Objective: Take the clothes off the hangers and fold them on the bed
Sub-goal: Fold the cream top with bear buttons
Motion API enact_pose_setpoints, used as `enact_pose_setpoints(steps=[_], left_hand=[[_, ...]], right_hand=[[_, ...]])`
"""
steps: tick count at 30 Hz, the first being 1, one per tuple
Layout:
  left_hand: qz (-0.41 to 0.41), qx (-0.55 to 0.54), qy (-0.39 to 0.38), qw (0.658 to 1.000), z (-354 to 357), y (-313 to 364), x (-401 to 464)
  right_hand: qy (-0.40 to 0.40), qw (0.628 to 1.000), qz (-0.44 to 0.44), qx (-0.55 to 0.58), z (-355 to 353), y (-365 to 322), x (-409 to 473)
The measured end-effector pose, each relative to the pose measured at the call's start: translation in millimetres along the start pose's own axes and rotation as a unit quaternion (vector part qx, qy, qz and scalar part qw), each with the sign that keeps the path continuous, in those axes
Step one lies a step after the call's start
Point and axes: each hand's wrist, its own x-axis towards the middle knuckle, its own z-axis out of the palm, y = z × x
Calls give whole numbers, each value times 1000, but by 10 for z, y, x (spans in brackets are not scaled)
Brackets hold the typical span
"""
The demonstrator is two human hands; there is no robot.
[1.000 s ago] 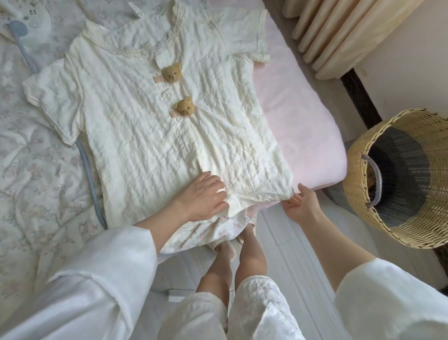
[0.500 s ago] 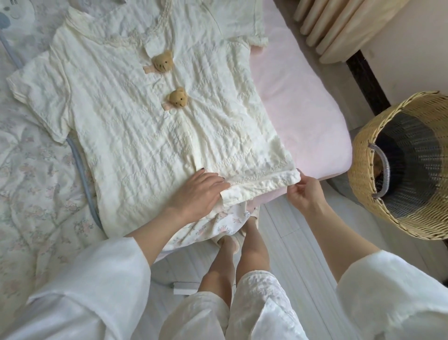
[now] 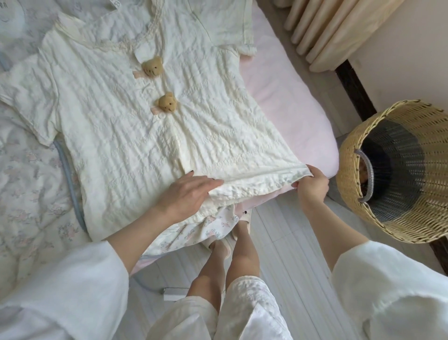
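- I find no text that I can read anywhere in this view.
- At the top edge, a small white tag [image 3: 114, 3] lies at the neck of the cream shirt [image 3: 145, 136]; it carries bluish marks, too blurred and cut off by the frame for me to make out.
- At the upper left, the bedding [image 3: 29, 170] has a pale round print [image 3: 9, 21] with faint grey marks above it; I cannot tell whether they are letters.
- The two bear buttons [image 3: 152, 67] on the shirt front show stitched faces only, no lettering.
- The woven basket [image 3: 358, 136] bears no label that I can see.
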Motion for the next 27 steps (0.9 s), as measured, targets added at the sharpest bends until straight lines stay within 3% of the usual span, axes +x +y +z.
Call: enact_pose_setpoints(steps=[3,6,8,11,15,19,23,27], left_hand=[[48,88,-36,994,69,69,49],[-8,168,-204,964,96,197,105],[-40,219,-272,936,96,248,132],[-49,226,-258,938,107,260,127],[-25,218,-215,952,101,206,111],[-4,212,-207,955,88,167,128],[42,193,-110,974,86,95,137],[74,147,-97,982,178,38,81]], right_hand=[[29,998,-14,-48,-80,-23,117],[36,998,-7,-57,-73,-36,191],[11,997,15,-81,-48,5,240],[-63,969,-37,-236,-24,93,204],[-95,819,-264,-501,-64,232,127],[-94,719,-427,-540,12,283,120],[-109,683,-505,-517,108,283,115],[-109,672,-546,-488,16,290,187]])
